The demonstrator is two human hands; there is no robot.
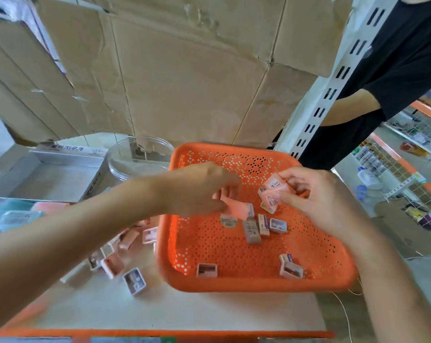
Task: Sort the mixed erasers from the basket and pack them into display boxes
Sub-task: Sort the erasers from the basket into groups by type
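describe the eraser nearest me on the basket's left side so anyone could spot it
Find the orange basket in the middle. Two pale pieces sit by its near wall. Yours is the left eraser, hollow side up, lying alone, while the right piece touches another.

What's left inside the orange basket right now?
Roughly six loose erasers lie in the orange basket. The left hand and right hand, each holding pink erasers, cover part of it.
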